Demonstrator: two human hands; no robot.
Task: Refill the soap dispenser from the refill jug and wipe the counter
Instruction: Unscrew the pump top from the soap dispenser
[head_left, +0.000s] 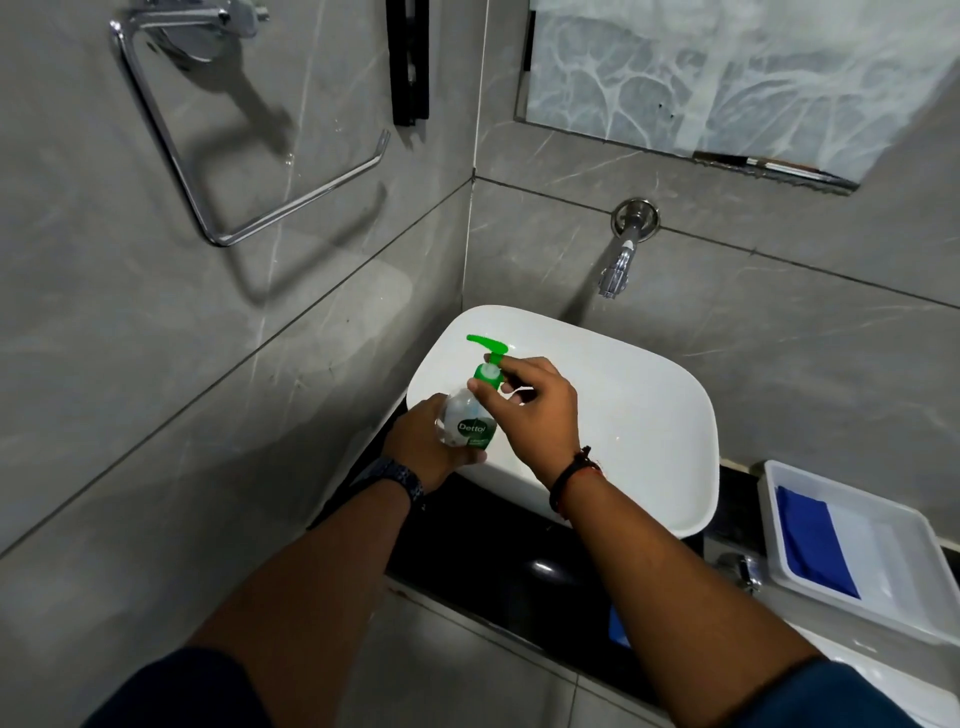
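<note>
A clear soap dispenser (467, 421) with a green Dettol label and a green pump head (488, 347) is held tilted over the left edge of the white basin (639, 415). My left hand (421, 447) wraps around the bottle's body from below. My right hand (530, 405) pinches the green collar of the pump between thumb and fingers. The black counter (467, 551) lies under my forearms. A blue cloth (810, 545) lies folded in a white tray (904, 551) at the right. No refill jug is in view.
A chrome tap (621, 254) sticks out of the grey tiled wall above the basin. A chrome towel ring (223, 156) hangs on the left wall. A mirror (727, 67) is at the top right. Something blue (618, 626) shows below the counter edge.
</note>
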